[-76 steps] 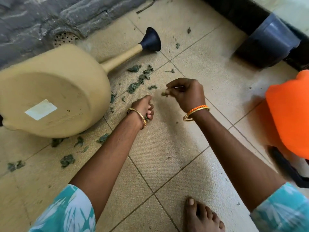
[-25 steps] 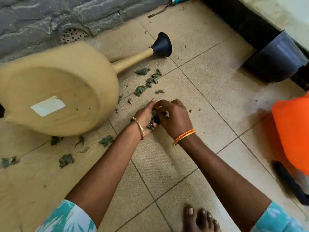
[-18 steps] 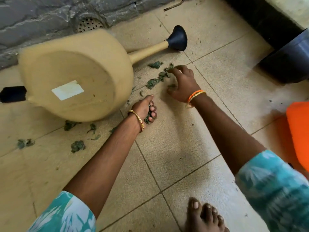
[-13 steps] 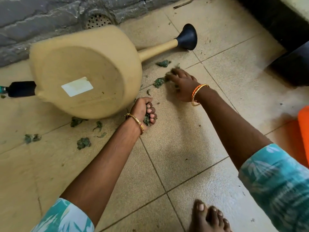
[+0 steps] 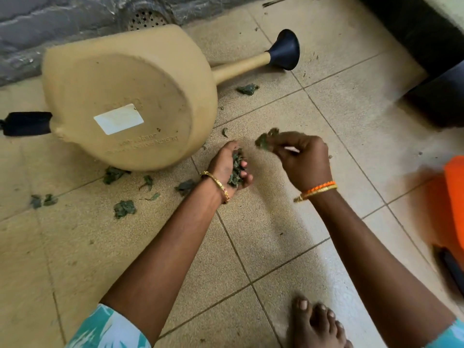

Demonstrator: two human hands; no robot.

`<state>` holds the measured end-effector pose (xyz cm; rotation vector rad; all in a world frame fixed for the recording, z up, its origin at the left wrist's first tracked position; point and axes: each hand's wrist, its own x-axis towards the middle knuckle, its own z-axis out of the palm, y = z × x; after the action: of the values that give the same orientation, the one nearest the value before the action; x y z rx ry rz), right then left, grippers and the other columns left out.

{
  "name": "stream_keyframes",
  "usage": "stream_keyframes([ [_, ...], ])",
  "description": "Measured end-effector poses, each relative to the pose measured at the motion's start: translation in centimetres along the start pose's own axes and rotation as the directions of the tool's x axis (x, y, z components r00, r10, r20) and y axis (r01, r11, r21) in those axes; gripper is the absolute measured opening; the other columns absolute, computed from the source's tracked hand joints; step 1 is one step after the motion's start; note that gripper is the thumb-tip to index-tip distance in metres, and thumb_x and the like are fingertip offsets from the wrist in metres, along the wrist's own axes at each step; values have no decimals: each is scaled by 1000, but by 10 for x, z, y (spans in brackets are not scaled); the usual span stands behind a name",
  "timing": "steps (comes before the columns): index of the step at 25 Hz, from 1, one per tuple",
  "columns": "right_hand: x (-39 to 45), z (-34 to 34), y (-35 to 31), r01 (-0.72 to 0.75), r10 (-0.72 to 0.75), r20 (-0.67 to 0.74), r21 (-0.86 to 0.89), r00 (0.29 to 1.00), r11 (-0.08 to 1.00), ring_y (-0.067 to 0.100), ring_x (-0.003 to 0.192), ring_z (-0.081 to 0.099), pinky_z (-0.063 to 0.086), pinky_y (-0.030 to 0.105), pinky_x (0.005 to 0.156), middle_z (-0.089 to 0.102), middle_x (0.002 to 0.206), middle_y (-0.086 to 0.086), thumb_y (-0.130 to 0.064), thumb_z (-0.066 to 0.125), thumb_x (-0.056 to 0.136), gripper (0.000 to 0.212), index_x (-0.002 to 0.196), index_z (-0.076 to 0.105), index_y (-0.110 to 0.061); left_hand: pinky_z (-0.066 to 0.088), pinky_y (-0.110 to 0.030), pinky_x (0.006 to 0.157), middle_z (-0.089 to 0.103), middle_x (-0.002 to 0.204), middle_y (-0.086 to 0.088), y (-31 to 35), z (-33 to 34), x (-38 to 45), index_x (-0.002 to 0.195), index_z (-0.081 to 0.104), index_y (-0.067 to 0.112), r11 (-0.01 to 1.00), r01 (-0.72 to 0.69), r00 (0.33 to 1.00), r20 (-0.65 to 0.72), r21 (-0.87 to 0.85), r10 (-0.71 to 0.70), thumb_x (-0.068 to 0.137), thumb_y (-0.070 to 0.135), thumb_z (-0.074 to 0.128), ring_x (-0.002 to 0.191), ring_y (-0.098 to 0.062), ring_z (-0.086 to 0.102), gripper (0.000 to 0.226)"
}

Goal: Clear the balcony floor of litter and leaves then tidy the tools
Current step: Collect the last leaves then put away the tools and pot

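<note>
Leaves lie scattered on the floor beside the tipped watering can. The left hand cups a bunch in curled fingers, and the right hand pinches one scrap. They look light, limp and crumbly, so pinch each gently by its edge.

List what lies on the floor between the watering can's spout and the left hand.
In the head view, a crumpled leaf close by the spout and a smaller leaf scrap nearer the left hand; otherwise bare tile.

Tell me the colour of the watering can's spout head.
Dark navy, almost black; the spout head shows best in the head view.
</note>
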<state>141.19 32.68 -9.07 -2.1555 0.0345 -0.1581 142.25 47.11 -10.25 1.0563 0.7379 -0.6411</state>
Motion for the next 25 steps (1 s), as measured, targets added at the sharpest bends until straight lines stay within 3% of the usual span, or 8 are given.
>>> stream_keyframes([
  [3,-29,10,-14,-24,18,145,42,989,999,5,74,66,51,13,70,71,85,-4,-2,68,81,17,93,71,-13,36,-17,41,50,53,2,-9,7,-2,68,55,16,991,-26,999,38,134,21,93,55,41,43,-14,46,48],
  [7,-39,30,-15,80,-61,104,-184,993,980,24,80,56,47,35,70,64,84,8,-5,65,77,22,97,58,-11,43,-28,55,59,63,-2,-16,13,-1,66,59,16,966,-106,985,-110,237,135,93,33,52,57,-20,54,33],
  [10,-33,30,-16,226,-189,175,-220,966,949,22,88,45,36,28,75,55,94,8,-10,65,77,9,85,68,-10,46,-31,63,61,65,-2,-14,2,6,66,60,15,985,-99,976,-182,139,123,90,30,56,67,-23,58,29],
  [14,18,19,-16,29,-17,245,-46,970,999,20,101,54,49,36,87,57,104,5,-14,59,83,9,91,65,-13,31,-14,33,52,46,8,-3,-17,2,68,53,17,997,-70,990,-122,-35,65,96,30,51,39,-6,44,31],
  [16,61,24,-2,46,3,218,-218,976,975,24,116,47,42,40,101,51,121,9,-18,60,83,26,109,60,-14,21,-13,28,43,42,9,1,-23,0,64,43,18,997,-31,997,-75,-65,26,95,21,49,31,-2,33,32],
  [20,116,53,9,140,86,439,-458,895,878,32,140,15,21,40,115,16,152,13,-46,71,75,81,142,32,-24,15,-11,27,36,42,7,-2,-34,-1,65,36,17,997,28,999,-38,-77,-31,89,16,50,27,-3,25,28],
  [22,124,63,6,195,70,494,-465,867,864,31,141,13,20,41,115,13,154,11,-58,68,72,89,144,29,-24,15,-10,28,35,42,7,0,-40,-3,71,45,14,998,32,999,-22,-54,-33,90,18,48,27,-3,23,20],
  [25,111,70,5,260,-10,546,-382,838,887,29,138,21,27,38,113,23,150,10,-59,68,72,85,140,39,-17,16,-10,28,36,44,8,3,-48,-4,83,59,11,998,-18,1000,-18,-52,17,93,18,46,28,-2,24,18],
])
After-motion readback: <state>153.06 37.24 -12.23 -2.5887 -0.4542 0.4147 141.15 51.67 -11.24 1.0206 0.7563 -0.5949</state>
